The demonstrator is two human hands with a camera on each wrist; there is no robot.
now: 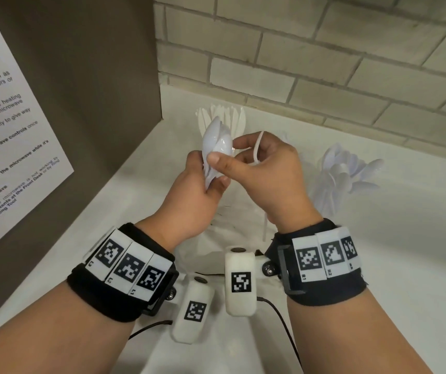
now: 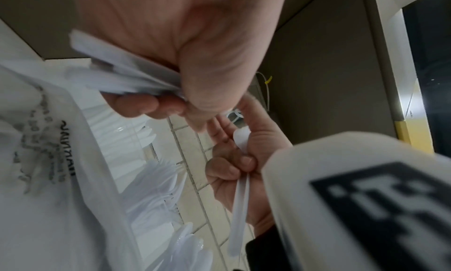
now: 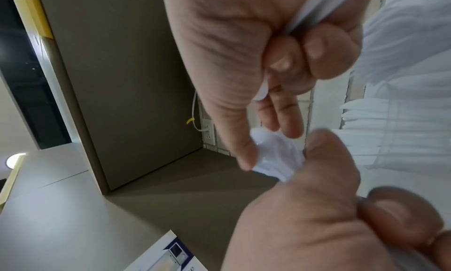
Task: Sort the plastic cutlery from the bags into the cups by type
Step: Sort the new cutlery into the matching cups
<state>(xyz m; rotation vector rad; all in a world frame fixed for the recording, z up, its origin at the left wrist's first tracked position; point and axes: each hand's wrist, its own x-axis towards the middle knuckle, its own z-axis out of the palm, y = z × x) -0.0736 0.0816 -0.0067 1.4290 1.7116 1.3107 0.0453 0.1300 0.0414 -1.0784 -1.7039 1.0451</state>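
My left hand (image 1: 208, 172) grips a bunch of white plastic spoons (image 1: 216, 140) by the handles, bowls up, above the clear plastic bag (image 1: 232, 236). My right hand (image 1: 229, 153) pinches the top spoon bowl (image 3: 278, 155) with thumb and forefinger, while its other fingers curl round thin white cutlery handles (image 2: 240, 207). A cup of knives (image 1: 223, 116) stands behind the hands. A cup of spoons (image 1: 347, 175) stands to the right. In the left wrist view the bundle of handles (image 2: 127, 76) pokes out of my left fist beside the printed bag (image 2: 48, 159).
A brown cabinet side with a paper notice (image 1: 14, 130) closes off the left. A pale brick wall (image 1: 324, 63) runs behind the white counter (image 1: 410, 252). A wall socket (image 3: 209, 134) with a cable sits in the corner.
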